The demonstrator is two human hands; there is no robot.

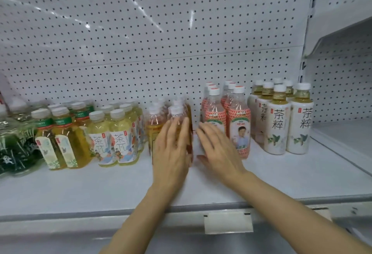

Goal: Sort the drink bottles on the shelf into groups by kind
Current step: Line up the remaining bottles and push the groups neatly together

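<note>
Our left hand lies flat, fingers straight, against the blurred orange bottles, probably to push them into one tight group. Our right hand is open too, touching the red bottles beside. Yellow bottles and white bottles already stand grouped on the white shelf, before a pegboard.
</note>
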